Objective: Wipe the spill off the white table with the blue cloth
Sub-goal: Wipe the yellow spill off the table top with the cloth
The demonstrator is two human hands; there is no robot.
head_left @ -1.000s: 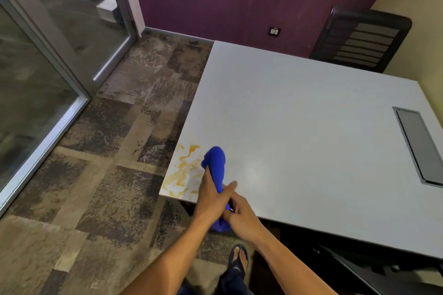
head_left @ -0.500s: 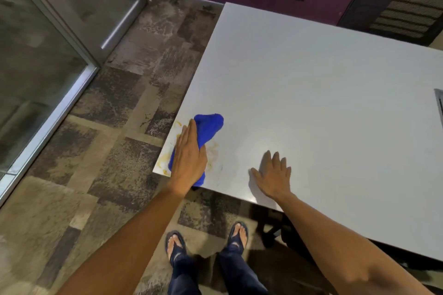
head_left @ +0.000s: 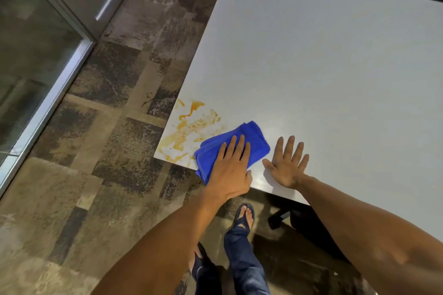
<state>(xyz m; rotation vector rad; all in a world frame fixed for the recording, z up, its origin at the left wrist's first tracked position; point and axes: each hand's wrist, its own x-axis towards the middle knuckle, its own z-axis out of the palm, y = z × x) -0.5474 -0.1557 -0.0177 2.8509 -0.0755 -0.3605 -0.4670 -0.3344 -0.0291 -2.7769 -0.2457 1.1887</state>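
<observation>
An orange-brown spill (head_left: 189,127) is smeared across the near left corner of the white table (head_left: 323,67). The folded blue cloth (head_left: 254,136) lies at the spill's right edge, partly hanging over the table's front edge. My left hand (head_left: 231,167) presses flat on the cloth with fingers stretched forward. My right hand (head_left: 287,163) rests flat on the bare table just right of the cloth, fingers spread, holding nothing.
Patchy brown carpet (head_left: 107,151) lies left of and in front of the table. A glass door with a metal frame (head_left: 55,84) stands at the far left. My sandalled feet (head_left: 244,215) are below the table edge. A dark chair base (head_left: 280,215) sits under the table.
My left hand has slid the cloth to the right, off the spill, which is smeared and uncovered again. My right hand stays planted on the table. The camera has tilted further down.
</observation>
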